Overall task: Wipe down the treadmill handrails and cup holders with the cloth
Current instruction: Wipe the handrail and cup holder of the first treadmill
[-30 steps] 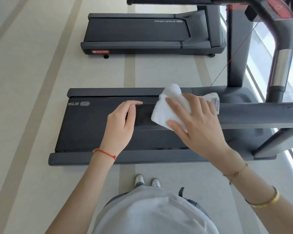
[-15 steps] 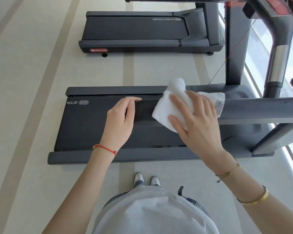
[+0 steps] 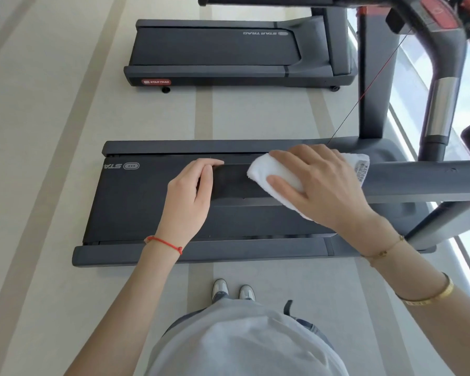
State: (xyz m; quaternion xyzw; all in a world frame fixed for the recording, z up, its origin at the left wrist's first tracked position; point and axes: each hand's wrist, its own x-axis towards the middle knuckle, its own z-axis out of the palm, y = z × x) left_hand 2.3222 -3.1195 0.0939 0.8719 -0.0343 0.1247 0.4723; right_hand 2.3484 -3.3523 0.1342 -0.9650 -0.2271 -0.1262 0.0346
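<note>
the right hand (image 3: 320, 185) is pressing the cloth (image 3: 272, 172) flat-fingered onto the handrail (image 3: 418, 180); the left hand (image 3: 190, 196) is curling round the rail's end. judging by this, wiping is only underway; the rest of the rail and the cup holders, not visible here, are likely remaining.

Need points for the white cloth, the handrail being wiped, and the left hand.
white cloth (image 3: 266, 169): head view, bare left end of the cloth beside the fingers.
handrail (image 3: 423, 180): head view, top of the grey bar right of the cloth.
left hand (image 3: 186, 199): head view, back of the hand.
</note>
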